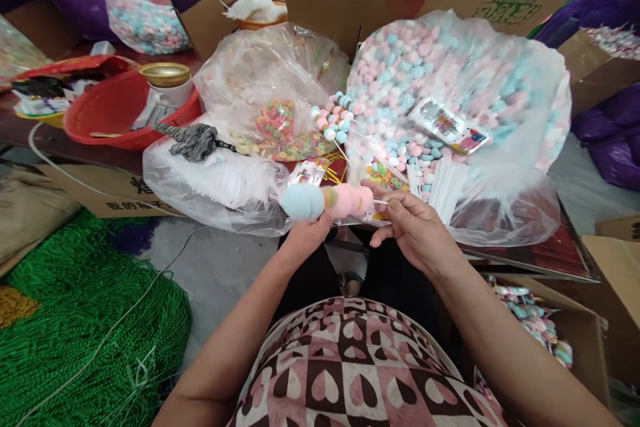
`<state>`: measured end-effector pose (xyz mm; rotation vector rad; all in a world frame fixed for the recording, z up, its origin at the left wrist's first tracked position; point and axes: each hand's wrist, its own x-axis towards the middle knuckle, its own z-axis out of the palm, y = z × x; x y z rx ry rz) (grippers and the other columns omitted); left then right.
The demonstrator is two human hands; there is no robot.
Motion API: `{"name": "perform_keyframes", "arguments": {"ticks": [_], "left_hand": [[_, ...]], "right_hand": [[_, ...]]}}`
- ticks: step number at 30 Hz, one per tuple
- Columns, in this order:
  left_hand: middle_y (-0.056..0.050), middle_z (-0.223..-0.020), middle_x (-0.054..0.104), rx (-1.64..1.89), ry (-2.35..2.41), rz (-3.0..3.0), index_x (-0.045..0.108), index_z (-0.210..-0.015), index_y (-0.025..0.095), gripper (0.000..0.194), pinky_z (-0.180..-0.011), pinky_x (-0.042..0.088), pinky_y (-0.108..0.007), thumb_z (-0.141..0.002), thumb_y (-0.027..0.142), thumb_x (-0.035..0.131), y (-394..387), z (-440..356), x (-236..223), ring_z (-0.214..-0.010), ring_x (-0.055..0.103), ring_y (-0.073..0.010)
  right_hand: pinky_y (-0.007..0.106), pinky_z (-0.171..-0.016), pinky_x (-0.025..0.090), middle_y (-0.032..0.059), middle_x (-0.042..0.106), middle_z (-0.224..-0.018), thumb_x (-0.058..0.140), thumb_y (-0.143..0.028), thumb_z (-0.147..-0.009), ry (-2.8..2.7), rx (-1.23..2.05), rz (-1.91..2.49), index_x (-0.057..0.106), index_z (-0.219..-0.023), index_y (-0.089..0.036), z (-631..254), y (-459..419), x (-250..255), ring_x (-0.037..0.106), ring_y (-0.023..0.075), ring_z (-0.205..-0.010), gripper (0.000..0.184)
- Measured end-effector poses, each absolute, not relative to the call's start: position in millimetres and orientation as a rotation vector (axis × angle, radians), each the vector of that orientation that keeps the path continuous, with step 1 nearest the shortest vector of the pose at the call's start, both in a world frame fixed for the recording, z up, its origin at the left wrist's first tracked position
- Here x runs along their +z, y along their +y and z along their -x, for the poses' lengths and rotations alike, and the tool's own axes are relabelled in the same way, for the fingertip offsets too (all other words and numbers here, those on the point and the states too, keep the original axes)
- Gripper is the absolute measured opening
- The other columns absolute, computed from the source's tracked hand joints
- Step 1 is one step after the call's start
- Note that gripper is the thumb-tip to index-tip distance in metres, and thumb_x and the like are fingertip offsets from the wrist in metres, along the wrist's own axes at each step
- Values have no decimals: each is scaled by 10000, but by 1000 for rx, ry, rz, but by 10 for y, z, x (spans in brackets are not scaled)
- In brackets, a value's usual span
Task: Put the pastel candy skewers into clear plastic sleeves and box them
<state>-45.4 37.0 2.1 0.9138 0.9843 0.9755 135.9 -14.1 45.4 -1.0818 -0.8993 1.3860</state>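
Left hand (pixel 311 232): closed around the candy skewer (pixel 345 200), blue and pink, held roughly level at the near edge of the surface (pixel 567 253). Right hand (pixel 420 230): thumb and fingers pinching the skewer's white stick (pixel 380 201). Beyond: 1 bag of marshmallows (pixel 480 80), 1 bag of ring candies (pixel 250 80).

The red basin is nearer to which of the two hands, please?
Left. The left hand, at the skewer, is to the right of the red basin and lower in the view; the right hand, by the skewer's stick end, is farther right.
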Motion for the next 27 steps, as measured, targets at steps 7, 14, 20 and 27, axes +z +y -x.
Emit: {"name": "perform_keyframes", "arguments": {"ticks": [7,14,20,27], "left_hand": [[95,-455,360,970,843,-977,629,-839,178,379,-383,268,-195,-798,550,680,432,513,-51,-358,319,-50],[106,-464,305,965,649,-724,529,-734,178,368,-358,297,-170,-762,468,754,450,634,93,-354,285,-40],[105,-468,295,927,602,-693,507,-720,176,355,-353,308,-169,-791,438,735,432,646,34,-354,276,-42],[104,-461,297,934,600,-699,493,-703,179,353,-352,310,-168,-799,421,730,451,642,42,-355,278,-46]], "right_hand": [[212,-432,545,-5,669,-916,827,-469,-676,-756,1287,1083,636,-751,-236,-1510,-139,538,698,176,-765,310],[239,-481,525,34,699,-758,824,-423,-705,-769,1064,1224,716,-755,-238,-1882,-411,623,722,204,-677,220],[242,-450,518,60,723,-665,836,-465,-668,-826,884,1324,747,-720,-224,-2023,-563,525,657,170,-537,262],[223,-485,527,33,705,-647,798,-473,-713,-921,804,1442,750,-764,-217,-2186,-611,427,635,143,-545,265]]}}
